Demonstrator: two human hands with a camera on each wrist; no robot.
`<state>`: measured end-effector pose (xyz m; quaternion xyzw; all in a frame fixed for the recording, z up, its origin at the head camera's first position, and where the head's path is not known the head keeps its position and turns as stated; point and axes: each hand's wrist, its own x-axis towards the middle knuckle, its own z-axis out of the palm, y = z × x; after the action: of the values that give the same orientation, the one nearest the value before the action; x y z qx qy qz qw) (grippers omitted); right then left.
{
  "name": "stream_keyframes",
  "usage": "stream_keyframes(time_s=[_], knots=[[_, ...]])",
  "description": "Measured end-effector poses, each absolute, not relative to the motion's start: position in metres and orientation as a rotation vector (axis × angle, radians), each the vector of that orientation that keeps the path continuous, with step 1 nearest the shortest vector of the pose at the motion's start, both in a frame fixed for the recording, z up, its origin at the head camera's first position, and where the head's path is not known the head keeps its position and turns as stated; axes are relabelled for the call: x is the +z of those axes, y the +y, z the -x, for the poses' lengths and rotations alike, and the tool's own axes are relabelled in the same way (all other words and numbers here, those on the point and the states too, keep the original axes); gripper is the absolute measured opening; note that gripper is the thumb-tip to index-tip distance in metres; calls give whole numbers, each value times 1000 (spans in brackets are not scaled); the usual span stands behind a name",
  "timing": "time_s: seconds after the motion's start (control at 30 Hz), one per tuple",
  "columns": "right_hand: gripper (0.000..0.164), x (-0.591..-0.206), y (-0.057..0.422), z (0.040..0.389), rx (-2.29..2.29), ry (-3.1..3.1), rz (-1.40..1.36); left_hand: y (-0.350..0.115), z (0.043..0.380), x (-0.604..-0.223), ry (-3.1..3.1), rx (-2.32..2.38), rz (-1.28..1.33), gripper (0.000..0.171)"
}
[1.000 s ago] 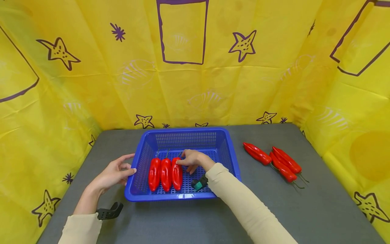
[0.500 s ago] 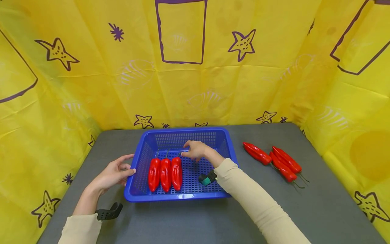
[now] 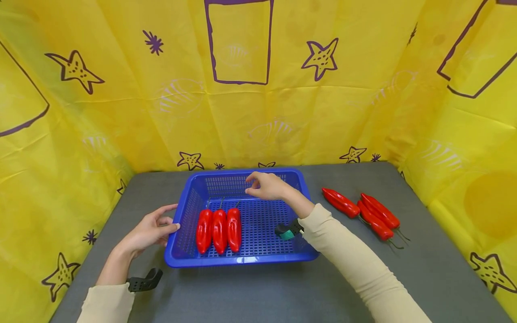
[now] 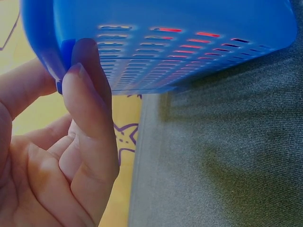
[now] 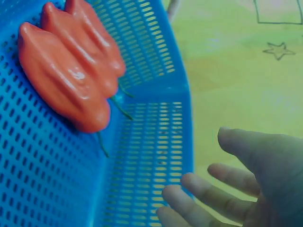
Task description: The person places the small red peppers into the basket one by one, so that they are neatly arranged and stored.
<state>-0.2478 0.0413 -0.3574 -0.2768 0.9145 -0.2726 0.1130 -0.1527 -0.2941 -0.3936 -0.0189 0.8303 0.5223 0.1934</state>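
Fingers of our left hand (image 3: 149, 231): pinched on the rim of the blue basket (image 3: 250, 259), at its 9 o'clock side.
Fingers of our right hand (image 3: 268, 186): spread apart and holding nothing, over the basket toward 1 o'clock.
Laid peppers (image 3: 219, 231): three, side by side in the basket, left of its middle at 8 to 9 o'clock, stems toward 12.
Loose peppers (image 3: 375, 221): three more on the grey desk (image 3: 242, 296), off the basket's 3 o'clock side, stems toward 4 or 5.
Step in hand: we judge it to be filling the basket in a row, half done.
Next move: seems to call for our right hand to reach the nearest loose pepper and turn its stem to 12.
Edges: walls ring the basket, so we would lift over its 3 o'clock rim; yellow curtain (image 3: 238, 121) stands at 12.
Room: bare mesh runs from the row to the 3 o'clock wall.
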Motion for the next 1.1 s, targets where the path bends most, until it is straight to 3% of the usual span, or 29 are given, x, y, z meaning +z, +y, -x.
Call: stream_keyframes(time_s=[0.5, 1.1], knots=[[37, -333, 91, 252, -1033, 2749, 830, -295, 153, -395, 2336, 1463, 63, 75], [44, -360, 176, 266, -1274, 2870, 569, -295, 153, -397, 2321, 1507, 51, 74]])
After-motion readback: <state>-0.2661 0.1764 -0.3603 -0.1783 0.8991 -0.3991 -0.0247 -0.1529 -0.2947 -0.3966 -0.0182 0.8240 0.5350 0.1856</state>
